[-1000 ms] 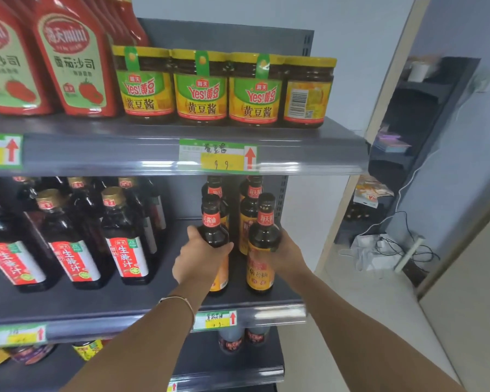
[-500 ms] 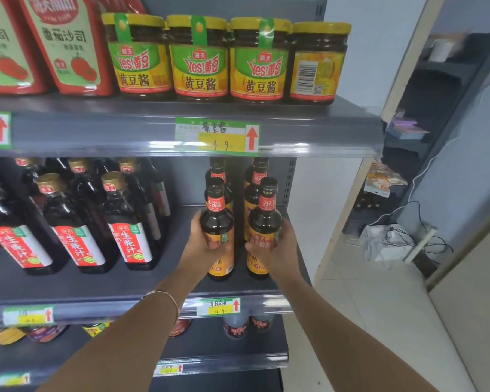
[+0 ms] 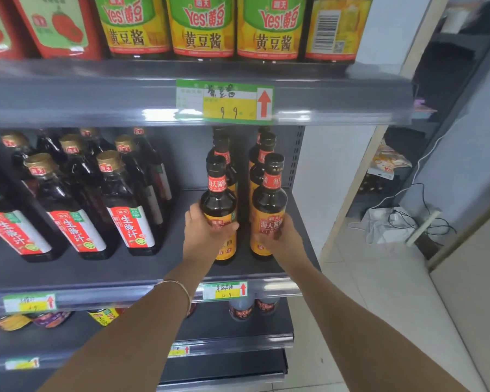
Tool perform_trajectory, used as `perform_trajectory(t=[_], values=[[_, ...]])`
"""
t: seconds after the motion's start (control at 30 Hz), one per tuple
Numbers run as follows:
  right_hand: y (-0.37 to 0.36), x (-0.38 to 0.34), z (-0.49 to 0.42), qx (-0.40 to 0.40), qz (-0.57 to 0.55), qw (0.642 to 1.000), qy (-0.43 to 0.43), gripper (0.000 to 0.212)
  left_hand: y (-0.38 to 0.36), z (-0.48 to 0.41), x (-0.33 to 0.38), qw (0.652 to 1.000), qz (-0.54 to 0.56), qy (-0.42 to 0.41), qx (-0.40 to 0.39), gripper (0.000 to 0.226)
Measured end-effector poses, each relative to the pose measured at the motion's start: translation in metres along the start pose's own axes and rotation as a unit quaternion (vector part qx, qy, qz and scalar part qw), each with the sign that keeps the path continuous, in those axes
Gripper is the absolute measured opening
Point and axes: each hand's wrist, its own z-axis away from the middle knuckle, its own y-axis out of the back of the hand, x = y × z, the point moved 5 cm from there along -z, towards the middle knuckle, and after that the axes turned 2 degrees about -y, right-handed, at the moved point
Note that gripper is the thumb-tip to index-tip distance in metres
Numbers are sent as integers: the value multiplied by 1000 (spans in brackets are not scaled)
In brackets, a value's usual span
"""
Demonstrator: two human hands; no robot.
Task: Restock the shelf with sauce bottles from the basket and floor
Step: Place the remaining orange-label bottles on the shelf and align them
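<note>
On the middle shelf (image 3: 142, 267): upright placement is made, fronting matching rows (image 3: 223, 149).
Left hand (image 3: 207, 236): curled round left bottle (image 3: 218, 199), for steadiness.
Right hand (image 3: 282, 240): curled round right bottle (image 3: 269, 202).

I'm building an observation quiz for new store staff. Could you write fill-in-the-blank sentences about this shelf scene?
The left hand and the right hand grip ___ dark bottles between them.
The bracelet is on the ___ wrist.
The arrow on the price tag under the jars is ___.
Missing words: two; left; red.
</note>
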Motion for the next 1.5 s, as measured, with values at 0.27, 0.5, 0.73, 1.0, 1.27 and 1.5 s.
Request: perform_trajectory(t=[0.27, 0.5, 0.73, 1.0, 1.27, 1.5], values=[[-1, -20, -4, 83, -17, 996, 28, 81, 5, 3, 16, 995, 74, -24, -55, 78], [-1, -21, -6, 97, -4, 995, 29, 78, 5, 2, 18, 999, 31, -25, -26, 73], [2, -23, -2, 86, -12, 995, 40, 81, 1, 1, 20, 998, 48, -28, -30, 78], [3, -22, 0, 87, -14, 996, 25, 81, 1, 3, 12, 997, 48, -26, -63, 74], [2, -18, 1, 26, -78, 992, 92, 73, 5, 3, 11, 993, 68, -41, -88, 73], [40, -31, 3, 141, -155, 978, -8, 42, 30, -22, 28, 992, 101, -70, -7, 45]])
